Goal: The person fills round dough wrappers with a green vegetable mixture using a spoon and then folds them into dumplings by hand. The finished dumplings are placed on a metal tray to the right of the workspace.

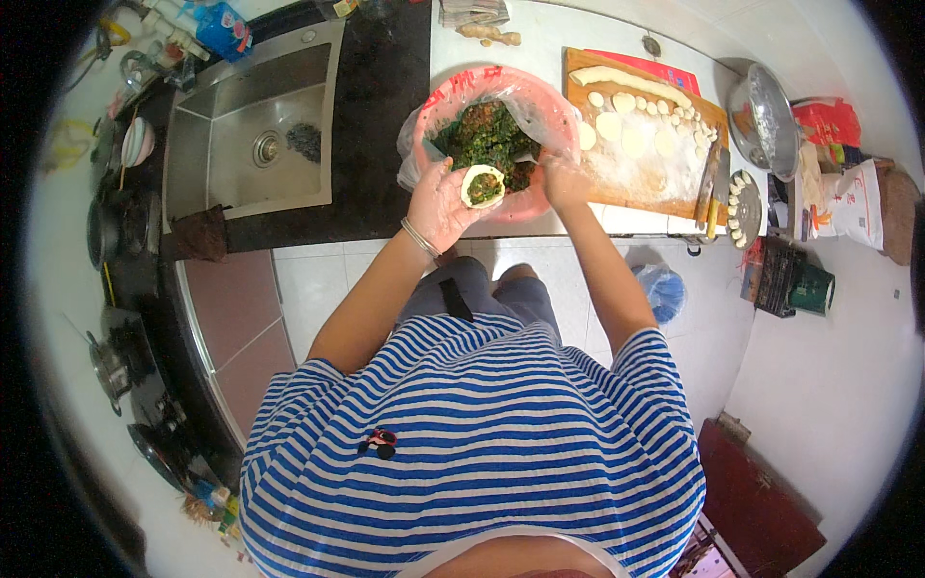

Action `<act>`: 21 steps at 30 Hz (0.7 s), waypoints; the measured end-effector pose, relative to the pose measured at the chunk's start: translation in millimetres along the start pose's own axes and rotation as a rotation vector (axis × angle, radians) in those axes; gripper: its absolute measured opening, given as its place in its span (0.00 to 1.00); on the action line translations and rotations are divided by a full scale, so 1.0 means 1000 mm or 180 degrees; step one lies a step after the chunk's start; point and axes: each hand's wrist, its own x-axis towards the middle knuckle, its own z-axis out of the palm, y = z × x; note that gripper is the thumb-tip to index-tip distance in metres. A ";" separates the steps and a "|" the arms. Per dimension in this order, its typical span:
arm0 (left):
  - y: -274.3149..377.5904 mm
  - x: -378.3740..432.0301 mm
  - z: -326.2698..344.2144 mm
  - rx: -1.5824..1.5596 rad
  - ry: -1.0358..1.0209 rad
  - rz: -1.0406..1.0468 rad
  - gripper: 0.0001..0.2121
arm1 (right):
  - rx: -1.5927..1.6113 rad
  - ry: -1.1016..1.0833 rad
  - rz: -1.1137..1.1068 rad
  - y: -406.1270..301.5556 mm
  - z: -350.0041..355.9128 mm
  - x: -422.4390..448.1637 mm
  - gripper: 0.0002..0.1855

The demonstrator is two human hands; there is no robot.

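Observation:
On the fingers of my left hand [442, 206] rests a round dough wrapper [470, 200] with green chopped filling [485, 188] on it. In front of me is a pink basin [545, 90] partly covered with clear plastic, holding more leafy filling [484, 134]. My right hand [565, 180] is at the basin's right rim, its fingers blurred and curled; what it holds is hard to make out. Right of it lies a floured wooden board [639, 199] bearing a dough roll [629, 79], flat wrappers [633, 143] and small dough pieces [661, 107].
A knife [719, 189] lies at the board's right end, beside a round tray [754, 206] of shaped dumplings. A metal bowl [759, 123] stands behind them. The steel sink [300, 195] is at left. A blue lined bin [659, 292] stands on the floor.

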 end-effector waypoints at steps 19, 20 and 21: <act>-0.036 0.025 0.083 -0.0327 -0.0724 -0.0131 0.29 | 0.1371 0.1561 -0.2271 0.015 -0.161 -0.059 0.12; -0.040 0.027 0.086 -0.0450 -0.0770 -0.0173 0.30 | 0.1326 0.1588 -0.2333 0.016 -0.160 -0.061 0.12; -0.042 0.028 0.084 -0.0640 -0.1007 -0.0254 0.30 | 0.1284 0.1608 -0.2403 0.017 -0.160 -0.061 0.13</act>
